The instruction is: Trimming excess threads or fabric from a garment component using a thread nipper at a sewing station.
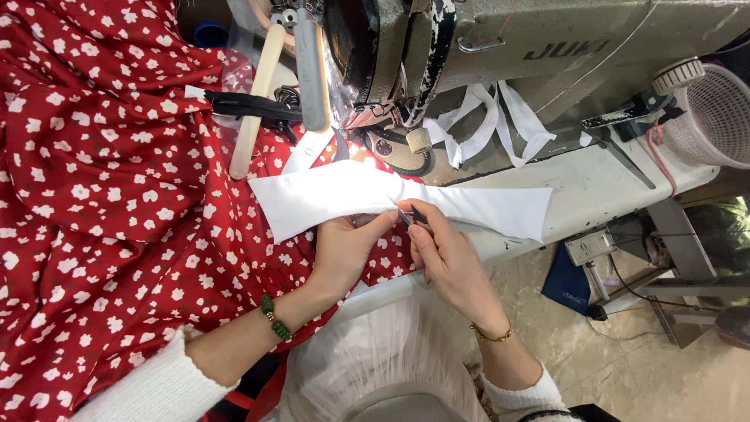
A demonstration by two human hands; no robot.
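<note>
Pinching white fabric strip (391, 199): left hand (348, 250) fingers grip edge, right hand (445, 254) fingers clenched on small tool (406, 216).

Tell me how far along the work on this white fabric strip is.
Done: the white strip lies flat on the sewing machine table, beside the red floral fabric. In hand: the left hand pins the strip's edge while the right hand works a small metal tool there. Left: the strip is not yet under the needle.
</note>
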